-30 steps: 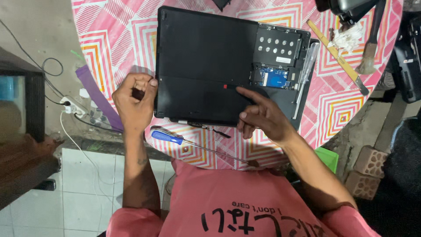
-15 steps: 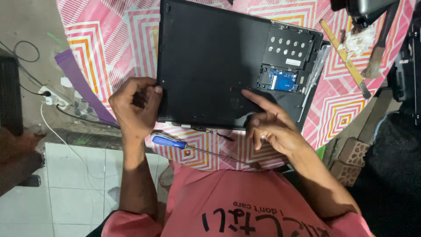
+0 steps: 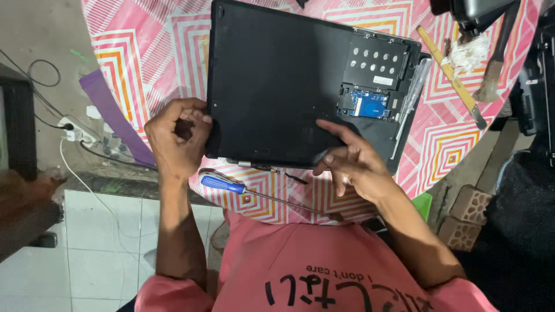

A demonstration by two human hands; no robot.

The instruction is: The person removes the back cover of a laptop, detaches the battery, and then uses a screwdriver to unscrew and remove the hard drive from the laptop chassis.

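A black laptop (image 3: 272, 81) lies bottom-up on a round table with a pink patterned cloth (image 3: 150, 52). An open bay near its right side shows a blue circuit board (image 3: 370, 104). My left hand (image 3: 176, 138) is curled around the laptop's near left corner, gripping the edge. My right hand (image 3: 350, 162) rests over the near edge of the laptop with its fingers spread and the index finger laid on the black base. A screwdriver with a blue handle (image 3: 222, 184) lies on the cloth just below the laptop, between my hands.
A clear-handled screwdriver (image 3: 407, 104) lies along the laptop's right edge. A wooden ruler (image 3: 448, 72), a brush (image 3: 497, 58) and a white rag (image 3: 465, 52) sit at the table's right. Cables and a power strip (image 3: 72, 130) lie on the floor at left; bricks (image 3: 468, 216) at right.
My right index finger has slid back from the middle of the base toward the near edge. The view has shifted, so the laptop sits higher in frame. My left hand still grips the corner.
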